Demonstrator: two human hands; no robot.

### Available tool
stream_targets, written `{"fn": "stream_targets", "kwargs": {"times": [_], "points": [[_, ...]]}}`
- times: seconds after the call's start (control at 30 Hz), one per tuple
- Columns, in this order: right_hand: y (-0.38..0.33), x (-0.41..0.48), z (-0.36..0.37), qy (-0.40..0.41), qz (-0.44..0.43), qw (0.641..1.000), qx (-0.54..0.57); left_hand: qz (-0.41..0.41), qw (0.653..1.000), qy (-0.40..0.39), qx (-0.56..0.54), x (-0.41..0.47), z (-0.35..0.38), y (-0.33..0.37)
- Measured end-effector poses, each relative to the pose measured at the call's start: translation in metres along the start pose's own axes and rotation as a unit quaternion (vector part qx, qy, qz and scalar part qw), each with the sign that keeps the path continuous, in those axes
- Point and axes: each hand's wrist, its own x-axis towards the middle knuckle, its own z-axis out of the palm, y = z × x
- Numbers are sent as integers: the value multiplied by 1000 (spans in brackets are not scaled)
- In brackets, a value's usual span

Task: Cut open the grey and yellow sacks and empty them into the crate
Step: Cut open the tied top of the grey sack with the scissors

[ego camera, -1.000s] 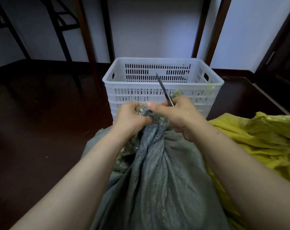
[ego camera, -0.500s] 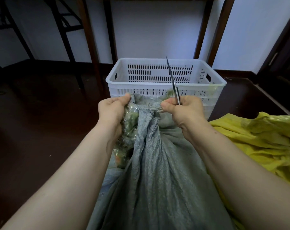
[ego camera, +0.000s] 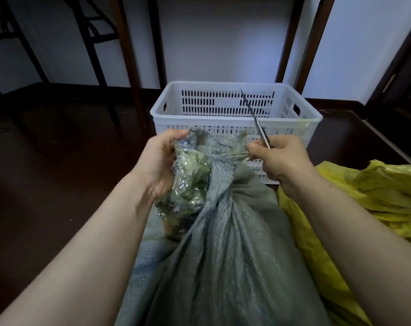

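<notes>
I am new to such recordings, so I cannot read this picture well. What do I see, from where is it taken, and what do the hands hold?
No machine here: a person works with bare hands; a camera on the head looks down at them. The left hand grips the top edge of the grey sack, where a clear bag with green contents shows. The right hand holds a blade. A white crate stands beyond on the floor; a yellow sack lies to the right.
</notes>
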Motion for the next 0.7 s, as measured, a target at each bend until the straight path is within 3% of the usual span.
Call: {"fn": "stream_targets", "kwargs": {"times": [0.17, 0.27, 0.33, 0.4, 0.53, 0.6, 0.7], "points": [[-7, 6, 0, 18, -34, 998, -49, -81, 989, -122, 24, 3, -16, 3], [-7, 9, -2, 48, -65, 994, -68, -72, 958, -182, 207, 2, -18, 4], [-6, 10, -3, 58, -72, 993, -74, -75, 922, -159, 344, 0, -14, 5], [-7, 9, -2, 58, -84, 992, -77, -62, 905, -108, 408, 2, -11, 4], [-16, -1, 4, 87, -190, 963, -169, -32, 954, -52, 293, 5, -12, 0], [-19, -6, 11, 11, -173, 978, -115, -15, 968, -46, 246, 4, -13, 0], [-11, -11, 20, -123, -77, 985, -90, -8, 978, -74, 195, 3, -13, 1]]}}
